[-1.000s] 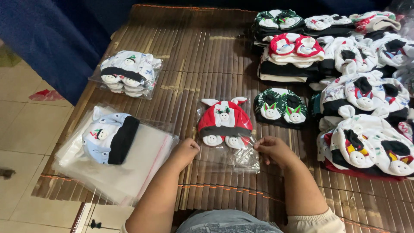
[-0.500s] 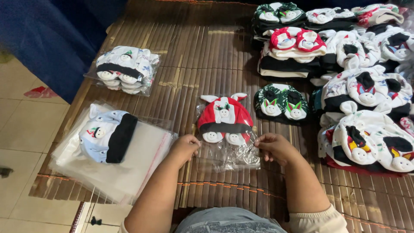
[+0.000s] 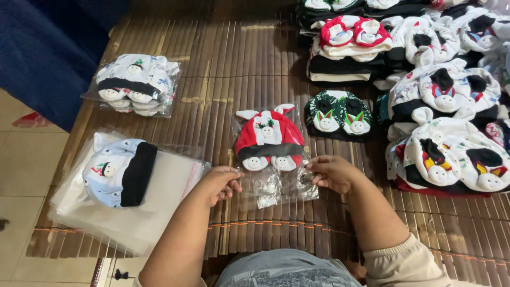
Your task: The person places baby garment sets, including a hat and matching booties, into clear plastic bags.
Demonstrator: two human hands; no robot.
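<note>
Holding: left hand [image 3: 220, 183] and right hand [image 3: 330, 172] each pinch a bottom corner of the clear bag [image 3: 273, 183]
Red hat set [image 3: 269, 139]: inside the bag, just beyond both grips, flat on the bamboo mat [image 3: 223, 69]
Why: two-corner pinch keeps the open end taut
Left of grip: blue hat [image 3: 119, 171] on bag stack [image 3: 159, 212]
Change: bag tail more crumpled than a second ago, hands closer together

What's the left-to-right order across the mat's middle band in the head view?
Light blue hat on the stack of clear bags → left hand → red hat in its clear bag → right hand → pile of white hats.
</note>
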